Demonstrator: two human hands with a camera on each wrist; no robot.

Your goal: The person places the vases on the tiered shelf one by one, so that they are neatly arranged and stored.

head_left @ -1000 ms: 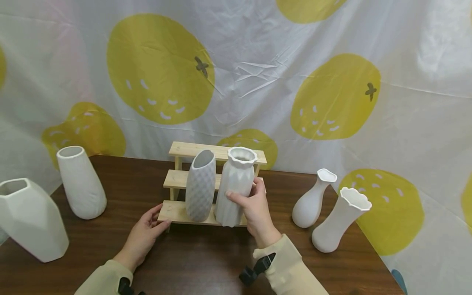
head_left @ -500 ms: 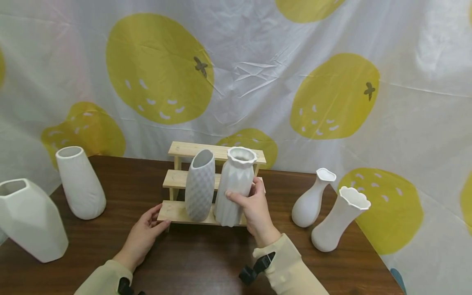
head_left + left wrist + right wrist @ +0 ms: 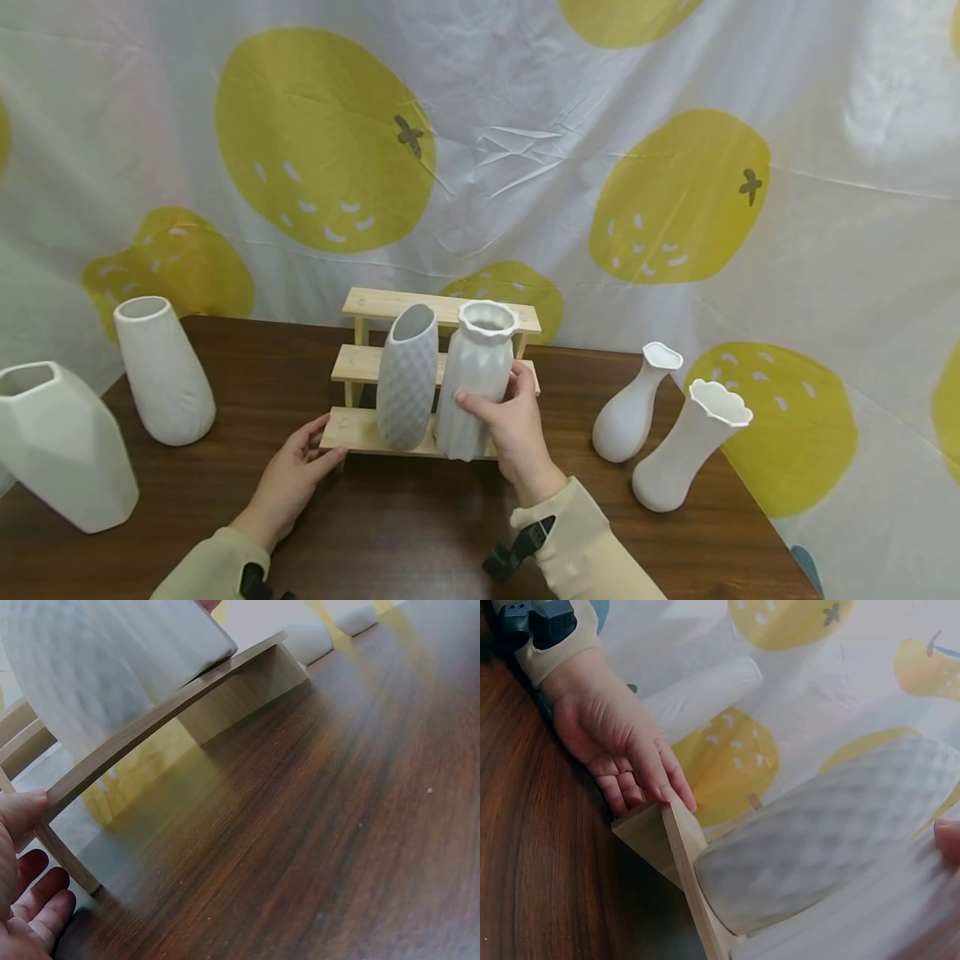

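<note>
My right hand (image 3: 519, 433) grips a white fluted vase (image 3: 474, 379) with a scalloped rim. The vase is over the lowest board of a three-tier wooden shelf stand (image 3: 348, 429), its base at the board's front edge. Close on its left stands a white diamond-textured vase (image 3: 408, 379) with a slanted mouth. With thumb and fingers, my left hand (image 3: 288, 479) pinches the left end of that lowest board. In the left wrist view the left thumb (image 3: 26, 810) lies against the board's end, other fingers below. The right wrist view shows the textured vase (image 3: 832, 832) on the board.
On the left of the brown table (image 3: 420, 533) stand a faceted white vase (image 3: 71, 458) and a tapered one (image 3: 165, 375). A slim-necked vase (image 3: 630, 408) and a flared, wavy-rimmed vase (image 3: 686, 454) stand at right. A fruit-patterned curtain (image 3: 510, 167) hangs behind.
My right hand has shifted the fluted vase slightly left, nearer the textured vase. My left hand has stayed on the board's end.
</note>
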